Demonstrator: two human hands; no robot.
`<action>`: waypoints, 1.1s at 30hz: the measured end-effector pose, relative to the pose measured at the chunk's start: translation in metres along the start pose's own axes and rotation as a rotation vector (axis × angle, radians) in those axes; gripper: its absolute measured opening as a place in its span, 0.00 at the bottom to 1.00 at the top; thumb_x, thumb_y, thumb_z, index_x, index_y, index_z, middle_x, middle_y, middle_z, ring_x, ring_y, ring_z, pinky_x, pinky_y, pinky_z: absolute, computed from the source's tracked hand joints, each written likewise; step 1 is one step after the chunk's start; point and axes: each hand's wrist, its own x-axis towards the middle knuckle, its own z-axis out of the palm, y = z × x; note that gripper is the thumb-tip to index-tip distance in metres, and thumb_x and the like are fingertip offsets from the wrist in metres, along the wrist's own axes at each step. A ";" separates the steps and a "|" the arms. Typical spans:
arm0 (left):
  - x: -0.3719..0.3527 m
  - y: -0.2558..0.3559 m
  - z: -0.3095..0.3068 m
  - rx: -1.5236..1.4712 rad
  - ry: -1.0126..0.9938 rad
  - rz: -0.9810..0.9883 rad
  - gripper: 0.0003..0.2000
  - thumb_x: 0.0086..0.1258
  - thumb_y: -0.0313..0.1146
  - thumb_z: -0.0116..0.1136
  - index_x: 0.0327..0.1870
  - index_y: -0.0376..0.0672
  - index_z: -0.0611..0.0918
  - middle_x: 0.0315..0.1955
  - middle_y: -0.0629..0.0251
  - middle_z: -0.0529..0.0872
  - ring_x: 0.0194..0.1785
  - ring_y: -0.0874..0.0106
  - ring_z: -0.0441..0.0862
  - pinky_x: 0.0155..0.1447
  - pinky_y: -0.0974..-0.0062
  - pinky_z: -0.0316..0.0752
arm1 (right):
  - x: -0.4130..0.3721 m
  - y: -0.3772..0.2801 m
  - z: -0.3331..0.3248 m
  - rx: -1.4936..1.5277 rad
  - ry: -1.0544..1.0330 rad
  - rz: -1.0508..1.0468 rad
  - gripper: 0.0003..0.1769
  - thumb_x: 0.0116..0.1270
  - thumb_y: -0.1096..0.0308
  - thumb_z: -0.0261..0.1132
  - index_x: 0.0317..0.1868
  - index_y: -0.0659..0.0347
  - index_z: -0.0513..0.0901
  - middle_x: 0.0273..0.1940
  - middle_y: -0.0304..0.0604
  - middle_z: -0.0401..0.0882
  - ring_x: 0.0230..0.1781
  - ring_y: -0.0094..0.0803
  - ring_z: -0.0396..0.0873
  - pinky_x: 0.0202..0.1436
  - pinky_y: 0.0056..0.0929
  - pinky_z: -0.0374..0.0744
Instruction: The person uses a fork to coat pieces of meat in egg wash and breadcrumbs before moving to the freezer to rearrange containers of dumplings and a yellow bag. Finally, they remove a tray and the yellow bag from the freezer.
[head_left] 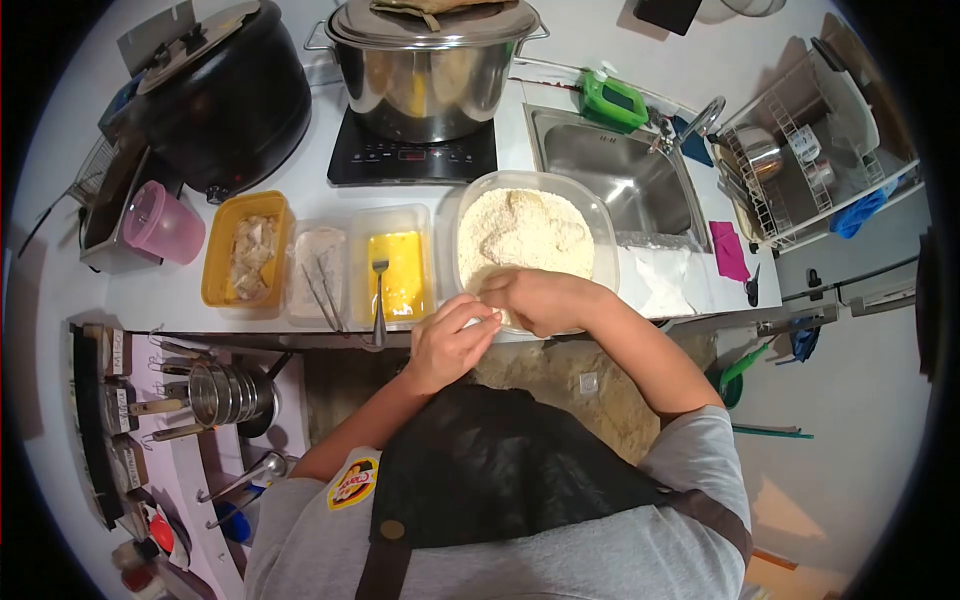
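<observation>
A large clear plastic tub (607, 235) holds pale breadcrumbs (535, 232) heaped towards its far side. My right hand (538, 300) is at the tub's near edge, its fingers curled down over the crumbs; whatever they grip is hidden. Beside it, my left hand (450, 342) is closed in a pinch at the tub's near left corner, with a small pale bit showing at the fingertips, too small to name. Left of the crumbs, a clear container (428, 225) holds yellow beaten egg (402, 270) with a fork (379, 300) leaning in it.
Further left are a floury tray (318, 245) with tongs (328, 295) and a yellow tub (212, 270) of pale chunks. Behind stand a steel pot (420, 90) on an induction cooker (350, 160) and a black cooker (235, 110). A sink (620, 175) lies right.
</observation>
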 end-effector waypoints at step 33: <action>-0.005 -0.002 0.004 -0.007 0.050 -0.028 0.09 0.47 0.25 0.66 0.32 0.45 0.84 0.30 0.69 0.81 0.38 0.67 0.79 0.35 0.76 0.75 | 0.011 0.073 -0.089 -0.046 0.385 0.299 0.10 0.49 0.78 0.60 0.35 0.61 0.81 0.33 0.52 0.80 0.36 0.42 0.79 0.41 0.32 0.75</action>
